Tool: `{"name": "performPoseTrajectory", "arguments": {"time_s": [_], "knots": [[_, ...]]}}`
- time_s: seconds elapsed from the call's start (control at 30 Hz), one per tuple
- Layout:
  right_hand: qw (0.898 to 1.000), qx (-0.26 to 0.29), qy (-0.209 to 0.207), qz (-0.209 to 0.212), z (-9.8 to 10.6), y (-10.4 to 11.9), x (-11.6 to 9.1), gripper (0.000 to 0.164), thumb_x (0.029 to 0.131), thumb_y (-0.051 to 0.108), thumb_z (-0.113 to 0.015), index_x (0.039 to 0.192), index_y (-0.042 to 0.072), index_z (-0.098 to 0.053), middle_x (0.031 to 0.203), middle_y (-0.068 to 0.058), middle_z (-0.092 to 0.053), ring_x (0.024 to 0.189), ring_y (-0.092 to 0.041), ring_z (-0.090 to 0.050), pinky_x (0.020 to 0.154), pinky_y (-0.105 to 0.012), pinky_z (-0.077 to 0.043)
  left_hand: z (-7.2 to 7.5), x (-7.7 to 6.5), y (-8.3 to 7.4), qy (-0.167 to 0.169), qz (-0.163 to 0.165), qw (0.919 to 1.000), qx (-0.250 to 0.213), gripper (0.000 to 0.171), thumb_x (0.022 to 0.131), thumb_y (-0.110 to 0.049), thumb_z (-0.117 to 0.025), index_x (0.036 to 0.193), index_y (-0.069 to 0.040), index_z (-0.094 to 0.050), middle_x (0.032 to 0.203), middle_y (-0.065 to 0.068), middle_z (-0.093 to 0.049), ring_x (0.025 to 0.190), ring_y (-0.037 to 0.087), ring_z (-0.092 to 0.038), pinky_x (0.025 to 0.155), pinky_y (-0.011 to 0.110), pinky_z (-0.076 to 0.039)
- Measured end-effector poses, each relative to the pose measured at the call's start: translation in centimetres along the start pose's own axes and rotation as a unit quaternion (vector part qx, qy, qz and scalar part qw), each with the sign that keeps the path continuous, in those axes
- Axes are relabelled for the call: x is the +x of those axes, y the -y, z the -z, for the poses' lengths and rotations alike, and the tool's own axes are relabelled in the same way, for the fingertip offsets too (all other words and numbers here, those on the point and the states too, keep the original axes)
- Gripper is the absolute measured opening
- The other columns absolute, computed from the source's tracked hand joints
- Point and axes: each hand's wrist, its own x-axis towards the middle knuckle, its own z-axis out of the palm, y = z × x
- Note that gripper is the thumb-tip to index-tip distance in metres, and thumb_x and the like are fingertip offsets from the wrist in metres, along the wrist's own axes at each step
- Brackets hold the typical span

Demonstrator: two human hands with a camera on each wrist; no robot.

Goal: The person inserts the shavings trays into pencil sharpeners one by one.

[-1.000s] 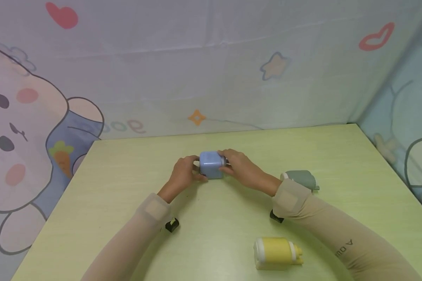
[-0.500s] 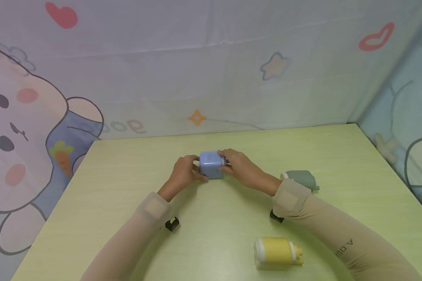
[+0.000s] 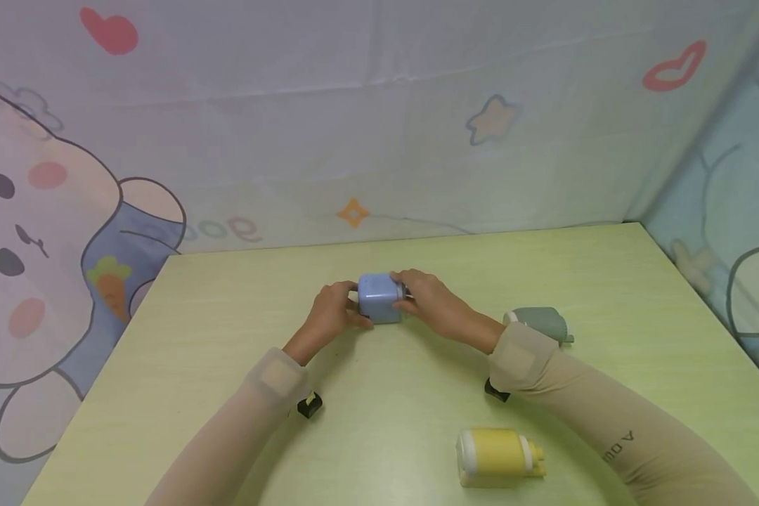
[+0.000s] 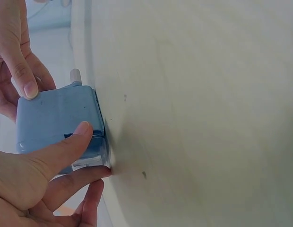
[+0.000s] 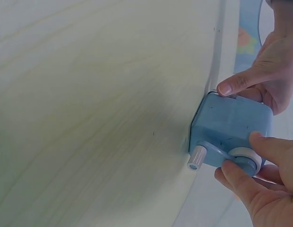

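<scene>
A blue hand-crank pencil sharpener (image 3: pixel 379 301) sits between both hands toward the back of the table. My left hand (image 3: pixel 327 315) holds its left end, thumb on the near side. In the left wrist view, the fingers of that hand curl past a clear drawer (image 4: pixel 91 160). On the opposite end, my right hand (image 3: pixel 441 303) grips the body beside the crank. The right wrist view shows the crank arm (image 5: pixel 215 151) with its pale knob (image 5: pixel 197 158) sticking out low, and the right thumb and fingers around the white-ringed hub.
A green sharpener (image 3: pixel 542 323) lies beyond the right forearm, partly behind the sleeve. Nearer the front lies a yellow sharpener (image 3: pixel 501 453) with white trim. A printed cloth (image 3: pixel 278 140) hangs along the table's back edge (image 3: pixel 259 247).
</scene>
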Motion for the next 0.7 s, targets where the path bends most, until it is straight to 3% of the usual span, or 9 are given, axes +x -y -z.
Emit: {"name": "performPoseTrajectory", "arguments": {"time_s": [0.43, 0.7], "knots": [[1.000, -0.012, -0.001, 0.004, -0.06, 0.03, 0.10, 0.048, 0.086, 0.010, -0.062, 0.126, -0.008, -0.042, 0.117, -0.020, -0.052, 0.102, -0.023, -0.051, 0.080, -0.031, -0.045, -0.29, -0.03, -0.09, 0.010, -0.006, 0.9998, -0.017, 0.065, 0.066, -0.015, -0.080, 0.119, 0.005, -0.048, 0.099, 0.015, -0.063, 0.084, 0.018, -0.061, 0.079, 0.034, -0.047], [1.000, -0.004, -0.002, 0.013, 0.01, -0.03, 0.02, 0.047, 0.086, 0.009, -0.062, 0.125, -0.009, -0.043, 0.115, -0.020, -0.052, 0.102, -0.023, -0.052, 0.080, -0.031, -0.046, -0.44, -0.33, -0.26, 0.006, -0.029, 0.9995, -0.013, 0.060, 0.068, -0.012, -0.078, 0.116, 0.006, -0.049, 0.106, 0.017, -0.060, 0.083, 0.019, -0.061, 0.075, 0.032, -0.048]]}}
